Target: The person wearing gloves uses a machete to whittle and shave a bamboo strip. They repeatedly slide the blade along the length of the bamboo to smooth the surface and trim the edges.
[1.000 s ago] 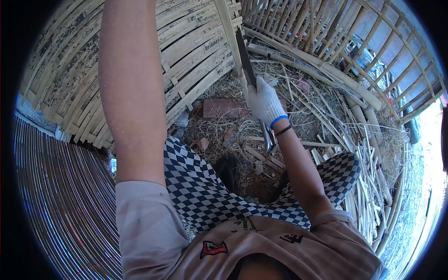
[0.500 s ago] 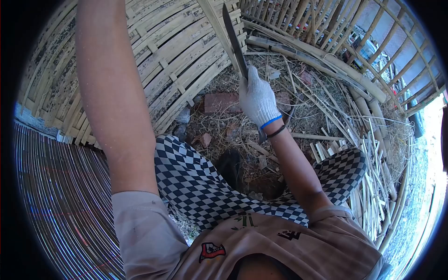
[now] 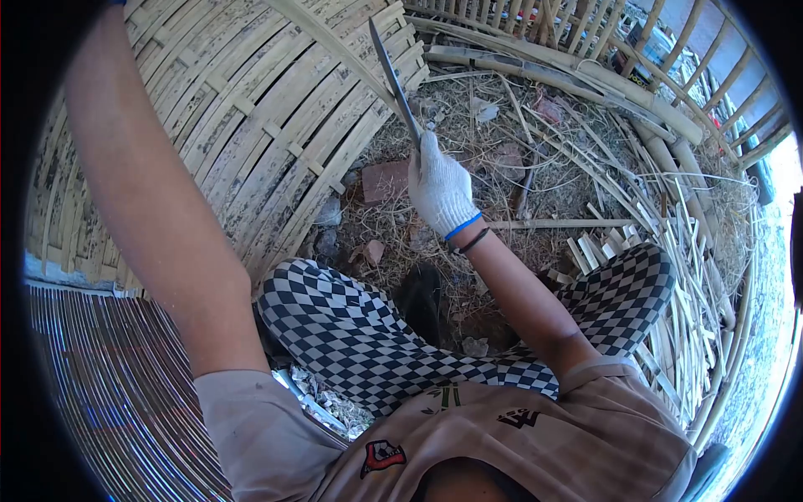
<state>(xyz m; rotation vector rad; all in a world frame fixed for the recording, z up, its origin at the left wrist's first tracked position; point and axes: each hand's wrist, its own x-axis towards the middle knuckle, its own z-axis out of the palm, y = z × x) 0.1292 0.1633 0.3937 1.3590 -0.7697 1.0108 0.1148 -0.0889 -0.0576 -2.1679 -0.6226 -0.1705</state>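
The long dark steel blade (image 3: 393,79) is clenched in the white-gloved right hand (image 3: 439,191) beside the thin bamboo strip (image 3: 335,46); a slip could cut the raised left arm (image 3: 142,209), whose grip cannot be told.

Straw-littered ground (image 3: 468,125) bears brick (image 3: 385,180), bamboo strips (image 3: 669,276).

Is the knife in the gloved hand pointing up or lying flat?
Pointing up. The right hand grips the handle, and the knife blade rises from the fist toward the woven bamboo panel.
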